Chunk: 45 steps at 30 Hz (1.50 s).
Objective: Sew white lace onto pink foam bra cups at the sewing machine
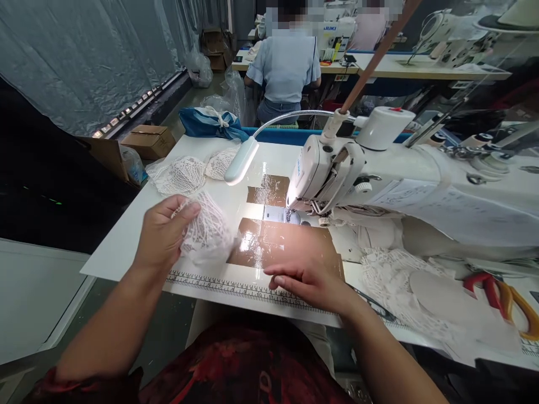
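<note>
My left hand point(162, 233) pinches a white lace cup piece point(207, 227) between thumb and fingers, above the left part of the table. The lower edge of this piece is blurred. My right hand point(314, 283) hovers near the table's front edge, over the printed ruler strip point(236, 290). Its fingers are loosely bent and slightly apart, with nothing in them. Past both hands stands a white sewing machine point(314, 174), its needle area lit. More lace cups point(181, 175) lie on the table behind my left hand.
Brown tape point(290, 241) covers part of the table before the needle. A lamp point(243, 161) bends over it. At right lie lace pieces point(396, 286) and red-and-orange-handled scissors point(505, 300). A blue bundle point(213, 123) sits at the far edge; a person point(284, 67) sits beyond.
</note>
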Tool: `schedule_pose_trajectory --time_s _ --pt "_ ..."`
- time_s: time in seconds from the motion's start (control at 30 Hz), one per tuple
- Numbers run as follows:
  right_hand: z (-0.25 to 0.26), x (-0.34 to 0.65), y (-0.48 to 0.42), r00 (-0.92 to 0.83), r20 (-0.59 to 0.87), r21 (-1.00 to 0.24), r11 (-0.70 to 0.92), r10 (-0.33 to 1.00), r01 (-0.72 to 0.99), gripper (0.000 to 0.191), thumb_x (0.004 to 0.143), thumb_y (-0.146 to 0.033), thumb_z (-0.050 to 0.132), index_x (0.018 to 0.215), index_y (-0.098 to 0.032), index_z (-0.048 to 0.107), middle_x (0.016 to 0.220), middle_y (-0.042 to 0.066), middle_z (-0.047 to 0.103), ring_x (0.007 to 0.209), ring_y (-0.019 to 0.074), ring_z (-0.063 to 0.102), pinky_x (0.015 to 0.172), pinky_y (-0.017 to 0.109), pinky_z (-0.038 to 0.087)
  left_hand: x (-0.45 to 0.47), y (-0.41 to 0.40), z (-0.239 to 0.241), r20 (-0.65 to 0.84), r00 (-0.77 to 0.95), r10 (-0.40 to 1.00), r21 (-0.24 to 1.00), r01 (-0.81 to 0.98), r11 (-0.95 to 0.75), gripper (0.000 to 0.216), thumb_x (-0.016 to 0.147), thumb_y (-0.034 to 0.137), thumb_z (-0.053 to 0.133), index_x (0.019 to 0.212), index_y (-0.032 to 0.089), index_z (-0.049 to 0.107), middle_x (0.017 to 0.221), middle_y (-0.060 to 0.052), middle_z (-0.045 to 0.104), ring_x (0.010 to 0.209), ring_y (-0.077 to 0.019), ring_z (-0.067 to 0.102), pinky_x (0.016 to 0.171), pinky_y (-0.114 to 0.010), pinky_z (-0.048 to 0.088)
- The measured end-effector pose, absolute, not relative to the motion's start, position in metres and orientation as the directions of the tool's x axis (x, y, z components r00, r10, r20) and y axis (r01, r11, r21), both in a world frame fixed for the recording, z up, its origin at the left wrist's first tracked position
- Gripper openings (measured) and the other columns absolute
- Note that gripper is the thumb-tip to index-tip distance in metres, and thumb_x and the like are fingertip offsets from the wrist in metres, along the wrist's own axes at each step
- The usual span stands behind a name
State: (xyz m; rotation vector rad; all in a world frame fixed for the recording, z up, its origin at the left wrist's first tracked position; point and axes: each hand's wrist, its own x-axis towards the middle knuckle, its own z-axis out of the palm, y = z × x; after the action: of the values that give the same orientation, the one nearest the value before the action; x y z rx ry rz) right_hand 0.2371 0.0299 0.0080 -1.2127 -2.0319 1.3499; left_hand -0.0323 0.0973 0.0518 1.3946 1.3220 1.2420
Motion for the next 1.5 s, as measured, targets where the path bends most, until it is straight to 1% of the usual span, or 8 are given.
schedule_pose_trajectory --time_s 0.13,0.2,0.27,0.4,0.6,0.8,1.1,1.5 --pt "0.007 0.246 0.029 -0.371 -0.113 -0.912 0.052 0.922 0.408 0.028 0.090 -0.034 0.051 0.106 -0.021 0.070 0.088 0.004 0.075 0.083 0.0189 0.069 0.078 0.034 0.053 -0.003 0.115 0.038 0.535 0.199 0.821 0.517 0.691 -0.505 0.024 0.088 0.029 0.053 0.068 0.017 0.056 0.064 0.002 0.051 0.063 -0.0129 0.048 0.061 -0.025 0.039" --pt "0.003 0.254 0.034 -0.300 -0.139 -0.898 0.008 0.944 0.440 0.028 0.090 -0.035 0.051 0.103 -0.019 0.071 0.085 0.004 0.074 0.079 0.0191 0.069 0.075 0.034 0.053 0.033 0.122 0.021 0.449 0.467 0.762 0.236 0.760 -0.606 0.023 0.088 0.020 0.046 0.069 0.015 0.058 0.069 -0.005 0.057 0.070 -0.0190 0.052 0.066 -0.031 0.041" --pt "0.001 0.263 0.040 -0.210 -0.131 -0.860 -0.006 0.969 0.510 0.027 0.089 -0.034 0.050 0.101 -0.020 0.070 0.085 0.004 0.074 0.077 0.0194 0.068 0.073 0.034 0.052 0.070 0.125 0.001 0.167 0.670 0.724 0.090 0.721 -0.687 0.021 0.085 0.008 0.041 0.077 0.011 0.061 0.077 -0.012 0.061 0.076 -0.0242 0.055 0.069 -0.036 0.043" --pt "-0.001 0.272 0.050 -0.078 -0.042 -0.722 0.024 0.996 0.692 0.027 0.088 -0.028 0.048 0.101 -0.022 0.071 0.093 0.004 0.073 0.086 0.0222 0.066 0.076 0.036 0.050 0.114 0.113 -0.023 0.038 0.743 0.668 0.095 0.662 -0.743 0.020 0.079 0.000 0.045 0.079 0.009 0.062 0.074 -0.014 0.062 0.076 -0.0264 0.057 0.066 -0.036 0.043" --pt "-0.011 0.256 0.055 -0.185 -0.008 -0.469 0.160 0.983 0.868 0.035 0.089 -0.015 0.037 0.105 -0.019 0.068 0.103 0.009 0.067 0.090 0.0220 0.060 0.074 0.032 0.044 0.104 0.100 -0.007 -0.017 0.778 0.628 0.121 0.625 -0.771 0.023 0.089 0.018 0.046 0.079 0.008 0.064 0.074 -0.015 0.062 0.074 -0.0268 0.058 0.066 -0.038 0.045" --pt "-0.021 0.247 0.051 -0.179 -0.054 -0.228 0.162 0.982 0.960 0.036 0.093 -0.014 0.034 0.109 -0.018 0.066 0.095 0.010 0.061 0.082 0.0208 0.055 0.065 0.031 0.039 0.081 0.121 -0.008 0.093 0.800 0.593 0.490 0.482 -0.727 0.025 0.093 0.022 0.045 0.091 0.015 0.068 0.098 -0.008 0.067 0.086 -0.0185 0.062 0.077 -0.029 0.050" --pt "-0.022 0.240 0.056 -0.089 -0.068 -0.091 0.083 0.994 0.992 0.045 0.090 -0.009 0.038 0.128 -0.023 0.058 0.103 0.008 0.061 0.088 0.0209 0.054 0.070 0.030 0.041 0.080 0.139 -0.026 0.214 0.860 0.463 0.270 0.404 -0.874 0.030 0.095 0.022 0.044 0.114 0.011 0.064 0.122 -0.011 0.063 0.090 -0.0220 0.059 0.082 -0.037 0.053" --pt "-0.029 0.236 0.063 -0.059 -0.046 -0.068 0.055 0.997 0.996 0.046 0.088 -0.008 0.039 0.128 -0.022 0.057 0.103 0.009 0.063 0.081 0.0205 0.056 0.063 0.032 0.041 0.074 0.178 -0.036 0.295 0.910 0.291 0.332 0.188 -0.925 0.031 0.096 0.023 0.044 0.116 0.010 0.064 0.120 -0.014 0.065 0.098 -0.0232 0.061 0.083 -0.038 0.053"
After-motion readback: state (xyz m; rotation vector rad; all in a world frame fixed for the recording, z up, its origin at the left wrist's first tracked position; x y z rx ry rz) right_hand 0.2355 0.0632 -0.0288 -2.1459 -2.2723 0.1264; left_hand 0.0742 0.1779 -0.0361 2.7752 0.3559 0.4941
